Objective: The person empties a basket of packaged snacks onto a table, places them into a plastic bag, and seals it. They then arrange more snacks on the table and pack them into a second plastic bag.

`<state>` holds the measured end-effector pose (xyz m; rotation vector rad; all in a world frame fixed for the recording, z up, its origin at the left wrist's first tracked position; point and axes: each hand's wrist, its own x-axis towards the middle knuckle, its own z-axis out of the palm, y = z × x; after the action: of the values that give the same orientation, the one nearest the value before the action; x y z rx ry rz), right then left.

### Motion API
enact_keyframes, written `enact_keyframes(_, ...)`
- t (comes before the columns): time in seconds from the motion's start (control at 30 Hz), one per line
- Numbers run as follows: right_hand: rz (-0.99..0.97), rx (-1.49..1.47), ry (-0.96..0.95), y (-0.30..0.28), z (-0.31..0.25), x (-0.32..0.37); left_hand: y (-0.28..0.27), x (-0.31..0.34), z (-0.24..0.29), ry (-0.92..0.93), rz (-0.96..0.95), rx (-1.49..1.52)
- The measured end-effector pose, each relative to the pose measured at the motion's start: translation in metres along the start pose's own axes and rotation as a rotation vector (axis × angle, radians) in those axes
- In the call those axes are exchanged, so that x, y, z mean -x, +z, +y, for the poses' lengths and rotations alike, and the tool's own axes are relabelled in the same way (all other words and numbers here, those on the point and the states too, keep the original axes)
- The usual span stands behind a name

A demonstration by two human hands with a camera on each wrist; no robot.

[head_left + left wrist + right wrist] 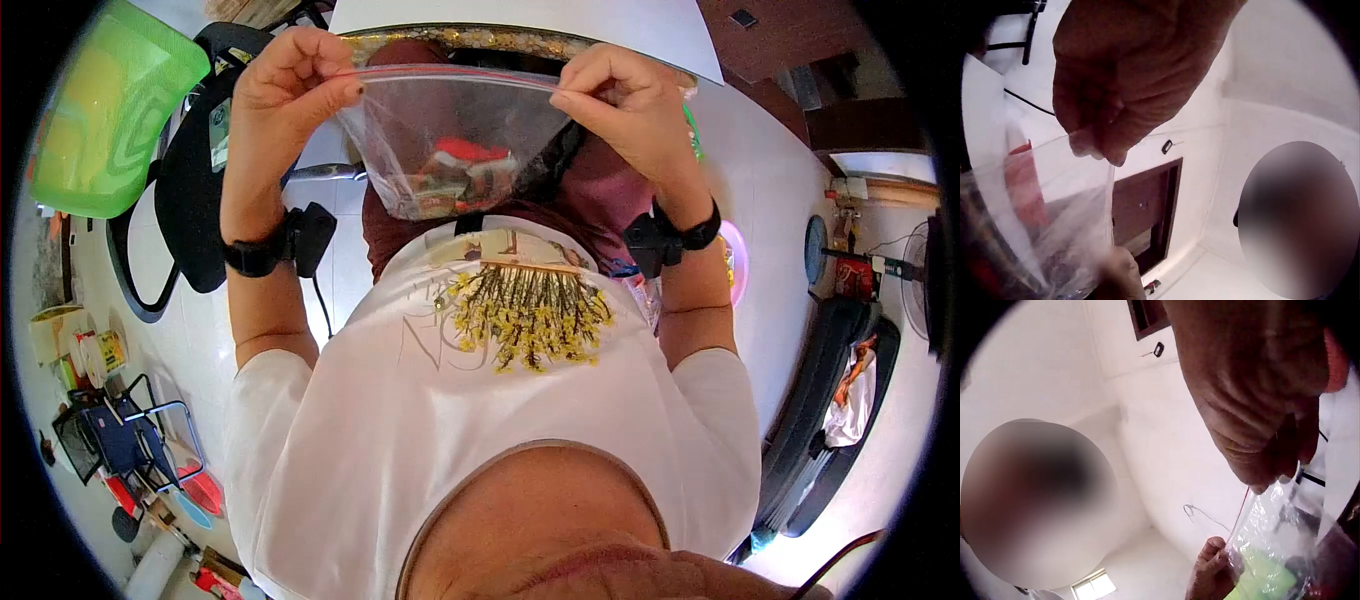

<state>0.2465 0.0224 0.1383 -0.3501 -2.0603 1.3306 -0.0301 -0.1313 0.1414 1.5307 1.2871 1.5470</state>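
Note:
A clear zip-lock bag (400, 130) with a red line along its top edge hangs stretched between both hands in the head view. My left hand (290, 90) pinches the left end of that top edge between thumb and fingers. At the opposite end, my right hand (635, 115) pinches the same edge. Red and whitish contents (465, 165) sit low in the bag, their kind unclear through the plastic. The left wrist view shows my left hand (1122, 81) above the plastic, and in the right wrist view my right hand (1260, 406) grips its corner.
A white table (530, 22) with a gold-patterned edge lies just beyond the hands. On the left stand a green chair back (120, 110) and a black chair (185, 190). A pink-rimmed basin (737, 262) is beside the right forearm, with a dark couch (825, 400) farther right.

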Motion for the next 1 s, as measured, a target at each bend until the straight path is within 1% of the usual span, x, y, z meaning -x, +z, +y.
enact_keyframes(0.1,0.020,-0.088,0.098,0.004,0.018,-0.010,0.000,-0.001,-0.015,-0.060,0.092,0.123)
enact_keyframes(0.17,0.042,-0.145,0.156,0.008,0.021,-0.017,-0.001,-0.003,-0.017,-0.064,0.080,0.129)
enact_keyframes(0.27,-0.047,-0.157,0.233,0.004,0.034,-0.023,-0.002,-0.006,-0.019,-0.055,0.060,0.113)
enact_keyframes(0.37,-0.064,-0.192,0.268,0.006,0.049,-0.026,-0.003,-0.009,-0.021,-0.050,0.035,0.123)
enact_keyframes(0.47,0.018,-0.448,0.243,0.012,0.062,-0.025,-0.003,-0.009,-0.021,-0.064,0.047,0.117)
enact_keyframes(0.57,0.038,-0.811,0.270,0.023,0.055,-0.026,-0.005,-0.008,-0.023,-0.074,0.054,0.110)
enact_keyframes(0.67,-0.082,-0.996,0.311,0.021,0.055,-0.024,-0.010,-0.008,-0.027,-0.084,0.025,0.097)
enact_keyframes(0.77,-0.110,-1.057,0.341,0.021,0.060,-0.021,-0.015,-0.009,-0.035,-0.098,-0.035,0.093)
enact_keyframes(0.83,-0.084,-1.029,0.326,0.024,0.055,-0.020,-0.018,-0.010,-0.040,-0.122,-0.068,0.071)
enact_keyframes(0.93,-0.023,-0.958,0.303,0.029,0.049,-0.017,-0.012,-0.012,-0.037,-0.036,0.080,-0.404)
enact_keyframes(1.0,0.009,-0.913,0.293,0.032,0.045,-0.015,0.000,-0.018,-0.017,0.164,0.141,-0.635)
